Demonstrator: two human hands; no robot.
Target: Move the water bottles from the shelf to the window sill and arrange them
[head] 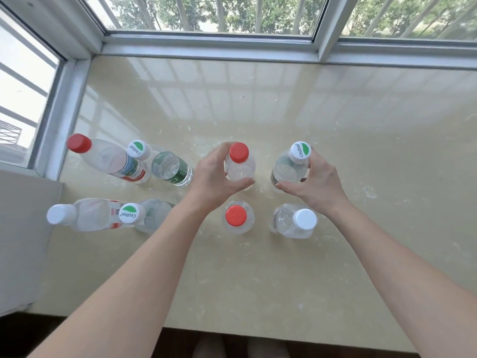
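Note:
Several clear water bottles stand upright in two rows on the beige window sill (284, 104). My left hand (211, 179) is wrapped around a red-capped bottle (239, 153) in the far row. My right hand (316, 183) grips a green-and-white-capped bottle (299, 151) beside it. Just nearer stand another red-capped bottle (236, 215) and a white-capped bottle (305, 219). To the left, the far row holds a tall red-capped bottle (79, 143) and a green-labelled bottle (139, 149). The near row there has a white-capped bottle (58, 214) and a green-and-white-capped bottle (132, 213).
The aluminium window frame (211, 47) bounds the sill at the back and on the left. A grey wall corner (23, 228) juts in at the left. The sill's front edge (258, 334) runs below my forearms, with dark floor beneath.

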